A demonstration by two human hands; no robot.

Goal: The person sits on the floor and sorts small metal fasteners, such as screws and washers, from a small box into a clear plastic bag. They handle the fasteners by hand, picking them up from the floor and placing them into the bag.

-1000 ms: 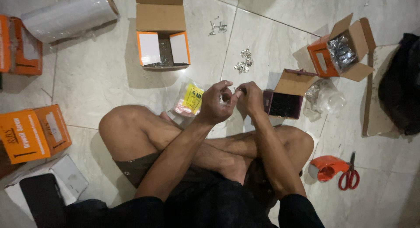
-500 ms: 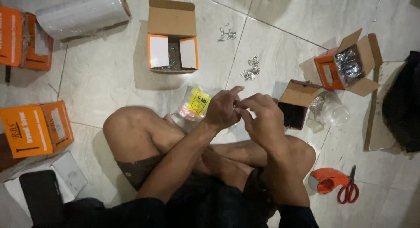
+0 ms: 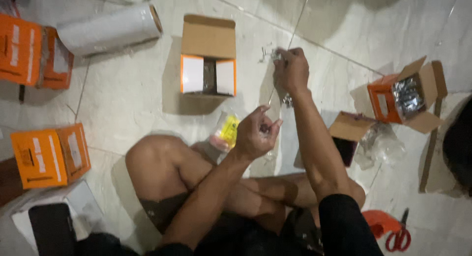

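I sit cross-legged on a tiled floor. My right hand (image 3: 291, 68) reaches forward and its fingers pinch at a small heap of metal pieces (image 3: 269, 53) lying on the tile. My left hand (image 3: 255, 133) hovers above my knee, fingers curled around a small dark metal part. A second clump of metal pieces (image 3: 286, 99) lies partly hidden under my right wrist. Next to my left hand lies a small plastic bag with a yellow label (image 3: 225, 131).
An open orange-and-white carton (image 3: 208, 57) stands ahead. Another open orange carton with bagged metal parts (image 3: 405, 95) is at right, beside a dark open box (image 3: 344, 138) and a crumpled clear bag (image 3: 381, 143). Orange boxes (image 3: 49, 155), a film roll (image 3: 110, 30), red scissors (image 3: 398, 236).
My hands were together in front of me; now my right hand has stretched forward to the metal pieces on the floor while my left stays near my knee. The view shifted closer.
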